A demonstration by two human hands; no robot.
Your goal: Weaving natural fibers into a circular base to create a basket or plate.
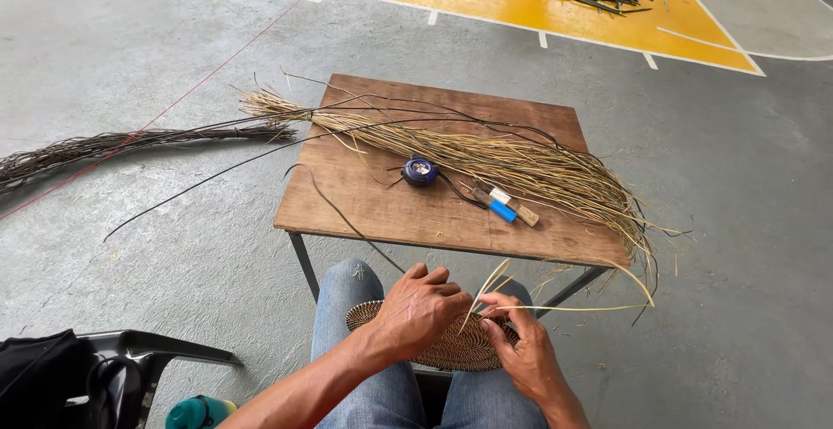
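Head view: flat woven disc [451, 353] rests on lap, over jeans. Left hand [418, 309] lies cupped on disc, fingers curled, pinning it; grip underneath not visible. Right hand [521, 349] pinches pale straw strands [555, 308] at disc's edge, fingertips closed on them.

Step, by judgement: weaving strand into rim mid-round. Next move likely calls for firm hold on disc and steady pull on strand.

Straw bundle [521, 164], tape measure [421, 170], small knife [505, 204] lie on wooden table [390, 212] ahead.

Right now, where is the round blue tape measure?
In the head view the round blue tape measure lies near the middle of the wooden table, against the near edge of the straw bundle and just left of the blue-handled knife.
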